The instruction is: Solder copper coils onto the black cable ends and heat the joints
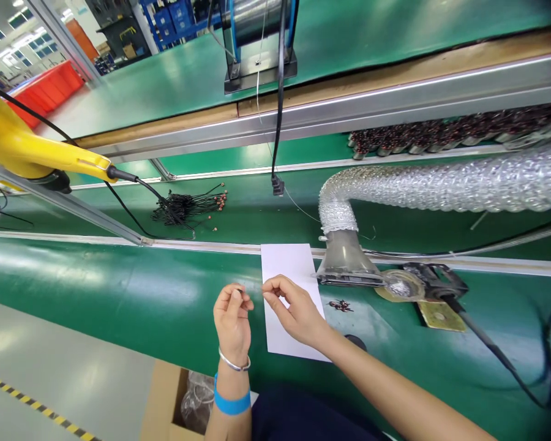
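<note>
My left hand (233,320), with a blue band and a silver bangle on its wrist, is raised over the green bench at the left edge of a white sheet of paper (288,263). Its thumb and fingers pinch a small dark piece, too tiny to name. My right hand (296,311) hovers above the paper with thumb and forefinger pinched together; whatever is between them cannot be made out. A narrow gap separates the two hands. Right of the paper lies a little heap of small dark reddish parts (340,305).
A fume hood (348,257) on a silver duct (441,187) stands behind the paper. A soldering iron stand (434,283) with its cable sits to its right. Black leads (183,208) lie farther back. A yellow electric screwdriver (41,141) hangs at left; a wire spool (261,21) stands above.
</note>
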A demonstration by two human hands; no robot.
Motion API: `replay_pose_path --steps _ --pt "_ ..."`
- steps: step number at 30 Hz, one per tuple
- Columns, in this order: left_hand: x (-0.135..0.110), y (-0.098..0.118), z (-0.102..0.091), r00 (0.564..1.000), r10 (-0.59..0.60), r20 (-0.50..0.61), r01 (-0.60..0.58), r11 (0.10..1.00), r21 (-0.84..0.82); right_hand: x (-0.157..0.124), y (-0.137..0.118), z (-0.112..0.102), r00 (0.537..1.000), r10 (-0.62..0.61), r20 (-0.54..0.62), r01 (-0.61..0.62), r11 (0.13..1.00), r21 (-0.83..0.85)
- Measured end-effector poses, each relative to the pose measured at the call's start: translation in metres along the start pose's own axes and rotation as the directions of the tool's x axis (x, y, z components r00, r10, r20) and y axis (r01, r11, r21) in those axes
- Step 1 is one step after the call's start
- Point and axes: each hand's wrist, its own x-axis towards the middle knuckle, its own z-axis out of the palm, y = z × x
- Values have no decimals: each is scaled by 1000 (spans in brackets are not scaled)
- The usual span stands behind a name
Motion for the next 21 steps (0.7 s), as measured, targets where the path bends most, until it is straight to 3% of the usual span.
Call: replay_pose_path --steps 2,4,7,9,11,14,16,18,21 --pt "7 4 4 998 -68 5 68 994 -80 -9 4 -2 998 65 19 -65 998 6" --pt "27 10 11 998 -52 19 53 994 -99 -26 8 -1 986 150 79 -151 988 18" --pt "81 8 25 996 85 13 -86 990 109 -66 18 0 932 262 250 -273 962 9" --pt "112 -12 31 999 31 32 -40 942 332 -102 32 -5 895 316 314 -318 947 -46" --pt "122 -47 29 997 -33 74 -4 892 452 -139 53 -18 882 411 229 -385 911 -151" --pt "93 -105 12 971 -121 205 -43 759 650 -178 97 -46 820 564 -96 -566 775 -282" --pt "60 -139 1 930 -197 311 -113 653 749 -183 129 -66 759 595 -265 -652 697 -300" --pt "30 -164 -4 879 -251 404 -204 568 798 -173 159 -82 732 594 -335 -680 667 -305" --pt "3 -185 -4 817 -299 493 -322 473 820 -143 190 -95 753 574 -322 -658 672 -340"
